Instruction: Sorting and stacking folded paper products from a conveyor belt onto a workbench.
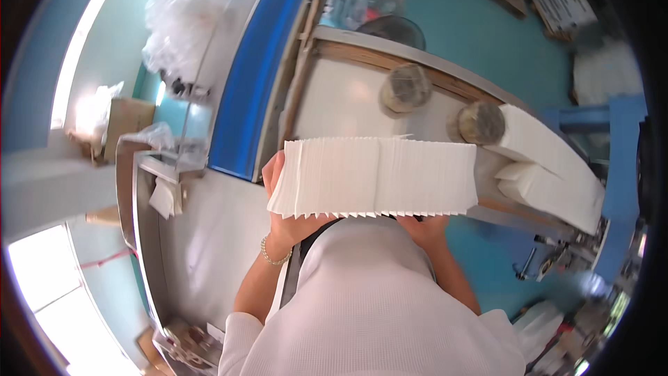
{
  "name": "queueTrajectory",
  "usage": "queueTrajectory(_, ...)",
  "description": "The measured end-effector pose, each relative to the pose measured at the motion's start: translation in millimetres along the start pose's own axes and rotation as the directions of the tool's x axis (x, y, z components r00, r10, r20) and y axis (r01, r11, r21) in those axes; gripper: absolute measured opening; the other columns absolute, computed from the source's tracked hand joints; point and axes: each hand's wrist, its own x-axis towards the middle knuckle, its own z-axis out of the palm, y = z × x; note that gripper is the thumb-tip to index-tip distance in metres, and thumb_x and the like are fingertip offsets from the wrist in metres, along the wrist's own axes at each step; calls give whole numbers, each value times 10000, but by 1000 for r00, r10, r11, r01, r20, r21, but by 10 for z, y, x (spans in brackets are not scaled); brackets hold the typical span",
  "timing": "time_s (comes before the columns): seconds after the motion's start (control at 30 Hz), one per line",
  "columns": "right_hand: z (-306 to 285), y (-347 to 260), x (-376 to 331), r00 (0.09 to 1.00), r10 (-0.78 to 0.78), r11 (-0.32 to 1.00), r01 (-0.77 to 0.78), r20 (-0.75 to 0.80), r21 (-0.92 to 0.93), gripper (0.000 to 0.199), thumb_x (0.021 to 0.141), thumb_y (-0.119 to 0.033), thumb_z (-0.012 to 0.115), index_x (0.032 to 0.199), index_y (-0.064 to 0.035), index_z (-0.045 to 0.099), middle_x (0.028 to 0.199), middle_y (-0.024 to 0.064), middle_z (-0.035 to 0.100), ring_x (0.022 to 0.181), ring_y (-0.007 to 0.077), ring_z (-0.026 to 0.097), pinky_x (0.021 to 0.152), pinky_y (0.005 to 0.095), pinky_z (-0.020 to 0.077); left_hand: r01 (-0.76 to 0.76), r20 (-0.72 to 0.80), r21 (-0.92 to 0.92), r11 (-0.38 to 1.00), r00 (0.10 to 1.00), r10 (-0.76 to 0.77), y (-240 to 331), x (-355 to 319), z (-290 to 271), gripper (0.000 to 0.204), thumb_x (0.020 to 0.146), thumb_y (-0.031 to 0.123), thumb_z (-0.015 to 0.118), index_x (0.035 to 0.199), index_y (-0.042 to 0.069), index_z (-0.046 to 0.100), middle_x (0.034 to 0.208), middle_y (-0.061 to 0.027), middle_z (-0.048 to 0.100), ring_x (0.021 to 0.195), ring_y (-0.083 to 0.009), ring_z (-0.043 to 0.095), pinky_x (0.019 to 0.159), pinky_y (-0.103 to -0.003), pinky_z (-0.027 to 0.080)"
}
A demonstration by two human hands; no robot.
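A long block of white folded paper sheets (376, 177), like a stack of paper towels, spans the space in front of my chest. Its sheets stand on edge, with a zigzag of folds along the lower side. My left hand (285, 226) is closed round the left end, fingers up the side and palm beneath; a beaded bracelet circles that wrist. Under the right part, my right hand (426, 228) grips from below, its fingers mostly hidden by the paper.
Beyond the block lies a pale worktable (341, 97) with two round weights (406, 88). More white paper stacks (550, 160) lie at its right end. A blue panel (261, 69) runs along the left, next to a metal-rimmed table (209, 244). Machine parts (550, 257) stand at right.
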Motion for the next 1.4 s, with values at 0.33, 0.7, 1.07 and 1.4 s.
queueTrajectory(0.33, 549, 31, 374, 414, -478, 311, 905, 775, -292, 458, 794, -315, 770, 1183, -98, 665, 1101, 58, 700, 1014, 239, 678, 883, 416, 538, 314, -443, -769, 557, 366, -819, 263, -1640, -678, 591, 993, 487, 457, 1372, 34, 448, 1378, -185, 522, 1261, -296, 540, 1094, -434, 438)
queueTrajectory(0.7, 654, -12, 772, -69, -338, 318, 930, 939, 183, 470, 804, -356, 756, 1201, -123, 664, 1133, 63, 691, 1049, 252, 664, 910, 430, 526, 435, -870, -257, 863, 285, -403, 1092, -2604, -690, 496, 1033, 376, 434, 1365, 8, 448, 1365, -242, 508, 1236, -336, 539, 1054, -494, 438)
queueTrajectory(1.07, 2013, -907, 562, 15, -296, 683, 703, 955, 201, 849, 770, -263, 841, 1420, -18, 351, 1351, 153, 527, 1218, 260, 564, 1030, 410, 447, 783, -810, 29, 621, 382, -445, 1080, -2160, -801, 992, 901, 315, 735, 1574, 27, 65, 1413, -162, 430, 1323, -242, 439, 1041, -383, 442)
queueTrajectory(1.4, 3786, -894, 1203, 75, -19, 515, 855, 997, -54, 913, 736, -373, 779, 1481, -29, 380, 1485, 241, 379, 1366, 401, 398, 1107, 433, 364, 129, 4, -992, -7, -25, -1000, 594, -1712, -425, 794, 1000, 296, 629, 1528, 61, 85, 1427, -104, 338, 1328, -223, 392, 1044, -398, 442)
